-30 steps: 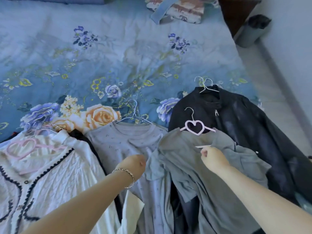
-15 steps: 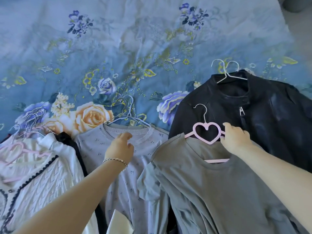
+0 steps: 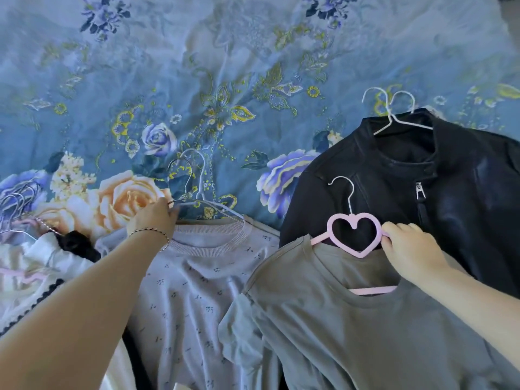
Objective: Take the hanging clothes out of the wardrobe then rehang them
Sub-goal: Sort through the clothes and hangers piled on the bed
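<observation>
Several garments on hangers lie on a bed. A grey T-shirt (image 3: 351, 333) hangs on a pink heart hanger (image 3: 355, 231); my right hand (image 3: 408, 249) grips that hanger's right shoulder. To its left lies a lilac speckled top (image 3: 197, 291) on thin wire hangers (image 3: 194, 190); my left hand (image 3: 153, 220) pinches the left end of those wires. A black zip jacket (image 3: 422, 192) on a white hanger (image 3: 394, 114) lies at the right, partly under the grey shirt.
A white cable-knit cardigan with dark trim (image 3: 31, 277) and a bunch of hanger hooks (image 3: 17, 204) lie at the left edge. The blue flowered bedspread (image 3: 225, 66) stretches away beyond the clothes.
My left hand slid up from the lilac top's chest to its wire hangers. My right hand moved up from the grey shirt's neckline to the pink hanger's shoulder. The view came closer.
</observation>
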The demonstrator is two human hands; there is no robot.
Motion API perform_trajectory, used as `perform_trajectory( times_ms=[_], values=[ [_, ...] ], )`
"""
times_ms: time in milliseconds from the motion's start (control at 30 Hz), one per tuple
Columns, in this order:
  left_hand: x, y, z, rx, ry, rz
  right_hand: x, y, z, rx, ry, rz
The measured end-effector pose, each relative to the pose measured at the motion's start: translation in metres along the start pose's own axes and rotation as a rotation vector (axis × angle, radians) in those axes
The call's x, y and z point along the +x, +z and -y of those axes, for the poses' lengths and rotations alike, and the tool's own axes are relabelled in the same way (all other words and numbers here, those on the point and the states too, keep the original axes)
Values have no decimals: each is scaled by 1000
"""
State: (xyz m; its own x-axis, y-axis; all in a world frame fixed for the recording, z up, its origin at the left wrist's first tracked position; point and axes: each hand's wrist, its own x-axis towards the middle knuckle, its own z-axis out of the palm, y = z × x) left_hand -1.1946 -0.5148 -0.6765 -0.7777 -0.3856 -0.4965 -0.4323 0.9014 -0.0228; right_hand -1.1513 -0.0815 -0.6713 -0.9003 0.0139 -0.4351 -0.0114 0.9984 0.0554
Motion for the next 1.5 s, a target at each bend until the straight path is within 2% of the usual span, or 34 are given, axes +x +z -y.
perform_trajectory(
  times_ms=[133,300,400,467,567,667,867,1067,1367,1500],
  values=[
    [-36,-35,-4,-90,122,-122,-16,-26,4,10,61,32],
    [-115,-78,-16,-46,162,-243,-56,-80,-12,52,140,164],
    [-169,-98,-19,-55,128,-228,-90,-115,-20,257,241,292],
    [-204,-109,-18,-97,101,-178,-117,-139,-19,413,245,376],
    [-241,-131,-14,-189,52,-99,-164,-182,-13,566,229,383],
    [-269,-177,-5,-272,40,-148,-210,-227,-8,656,280,285],
    [-332,-266,46,-405,61,-276,-293,-311,4,636,355,-55],
    [-393,-320,117,-543,96,-428,-362,-389,21,754,383,-380],
    [-499,-344,170,-533,367,-652,-440,-470,79,672,246,-744],
    [-548,-376,167,-573,504,-787,-464,-512,110,598,35,-775]
  ],
)
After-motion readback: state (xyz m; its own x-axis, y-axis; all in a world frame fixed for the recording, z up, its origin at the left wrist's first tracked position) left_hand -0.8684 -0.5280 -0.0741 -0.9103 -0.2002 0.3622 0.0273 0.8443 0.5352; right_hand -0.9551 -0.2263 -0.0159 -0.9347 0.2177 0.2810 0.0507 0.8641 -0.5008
